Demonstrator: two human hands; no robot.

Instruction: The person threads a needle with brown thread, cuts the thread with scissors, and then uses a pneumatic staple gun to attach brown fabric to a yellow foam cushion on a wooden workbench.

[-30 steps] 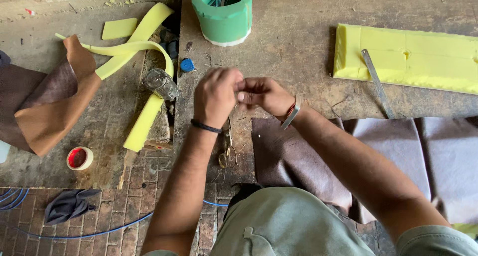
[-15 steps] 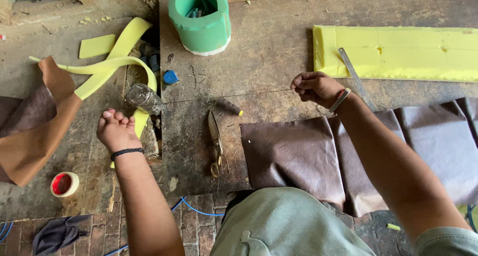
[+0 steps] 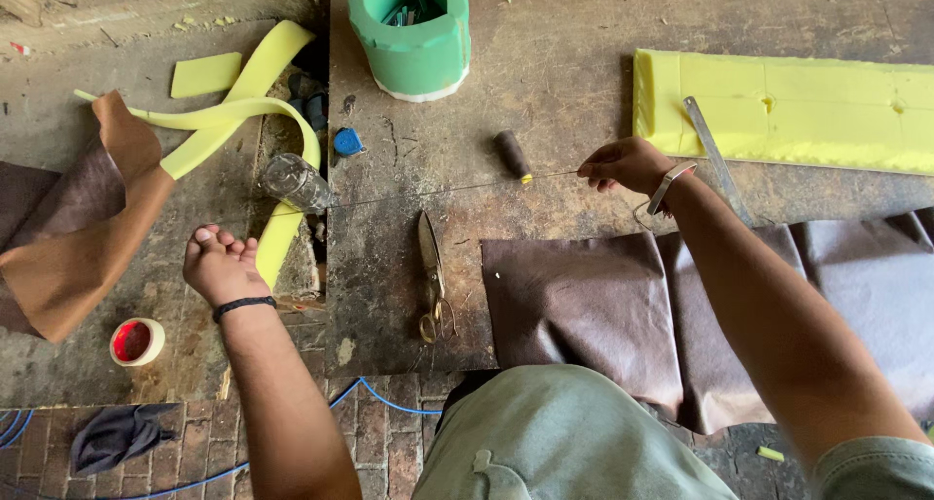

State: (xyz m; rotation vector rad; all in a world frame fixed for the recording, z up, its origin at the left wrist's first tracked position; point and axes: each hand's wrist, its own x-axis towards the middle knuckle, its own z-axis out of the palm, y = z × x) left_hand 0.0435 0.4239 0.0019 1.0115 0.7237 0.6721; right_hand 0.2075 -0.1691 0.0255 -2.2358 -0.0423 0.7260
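A dark, scarred tabletop (image 3: pixel 545 72) is seen above a brick floor (image 3: pixel 389 442). A thin pale thread (image 3: pixel 428 191) is stretched taut across it, pinched at one end in the closed right hand (image 3: pixel 623 164); the left hand (image 3: pixel 222 265) is curled shut out to the left, where the thread cannot be traced. One pair of scissors (image 3: pixel 430 276), one green foam tub (image 3: pixel 411 33) and one brown leather sheet (image 3: pixel 584 305) are counted.

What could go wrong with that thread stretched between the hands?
The thin taut thread runs from the right hand toward the left hand, passing the clear glass jar and the dark-handled awl; it might snag or roll them. The metal scissors lie just below it.
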